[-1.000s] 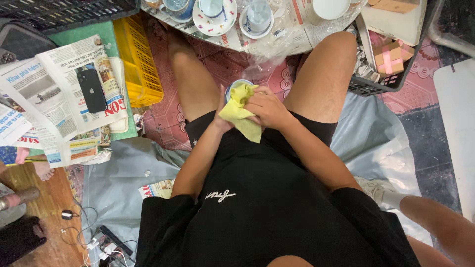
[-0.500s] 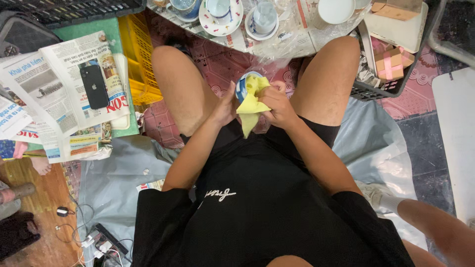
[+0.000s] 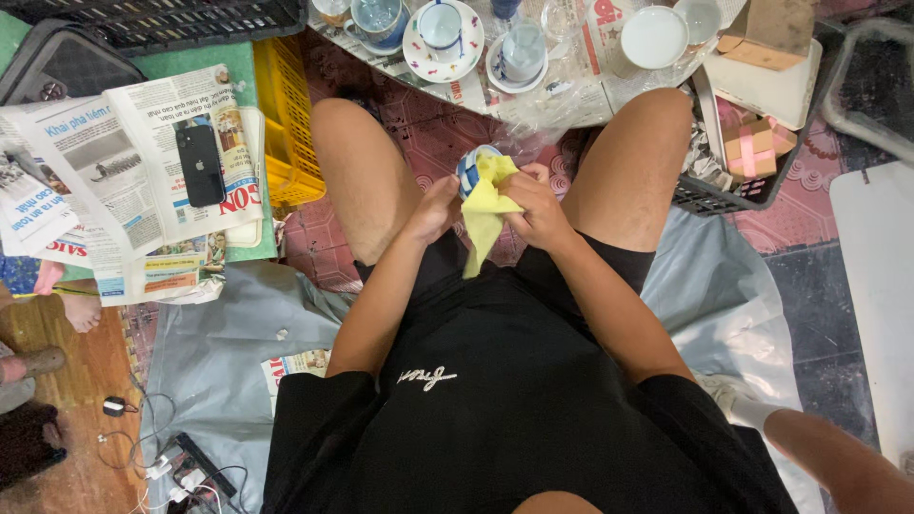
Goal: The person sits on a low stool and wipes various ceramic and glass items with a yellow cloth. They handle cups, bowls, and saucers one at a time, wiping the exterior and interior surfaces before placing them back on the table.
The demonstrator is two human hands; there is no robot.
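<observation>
Blue-and-white cup (image 3: 468,168) is held between the knees, above the floor, half wrapped in a yellow cloth (image 3: 486,205). Left hand (image 3: 435,207) is closed on the cup's side; right hand (image 3: 535,207) is closed on the cloth, pressed against the cup. Cup is judged ceramic: stiff, light, breakable, likely slick when glazed; best taken round the body, not the rim. Cloth is soft and limp, its tail hanging down. More cups on saucers (image 3: 443,43) are seen ahead on newspaper; a yellow crate (image 3: 286,114) and a phone (image 3: 201,164) lie to the left.
</observation>
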